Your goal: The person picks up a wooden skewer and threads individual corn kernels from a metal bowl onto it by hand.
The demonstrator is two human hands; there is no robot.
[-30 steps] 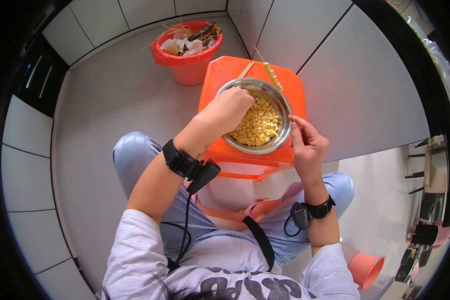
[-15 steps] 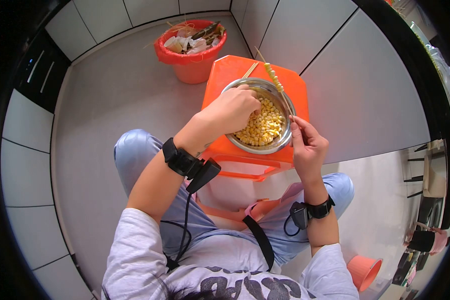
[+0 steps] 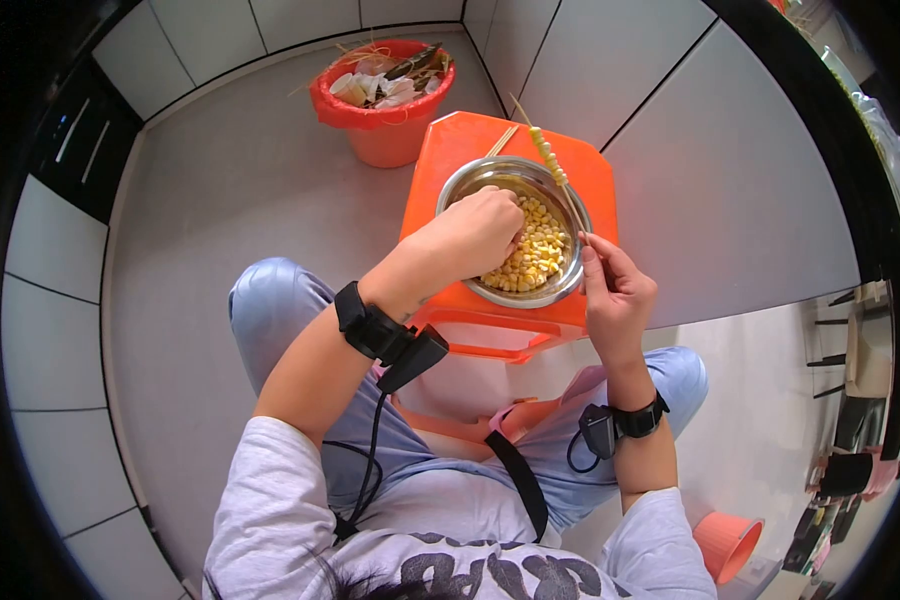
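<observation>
Your right hand (image 3: 620,287) pinches the near end of a thin wooden skewer threaded with pale-yellow kernels (image 3: 548,158), slanting over the right rim of the round silver metal bowl (image 3: 482,179) on the orange plastic stool (image 3: 448,150). Your left hand (image 3: 483,230) reaches in by loose yellow corn kernels (image 3: 532,268) (fingertips hidden; I can't tell its grip).

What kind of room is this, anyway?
Probably a kitchen: smooth cabinet-like panels, a black built-in unit that looks like an appliance, and a metal bowl of corn kernels on a stool.
</observation>
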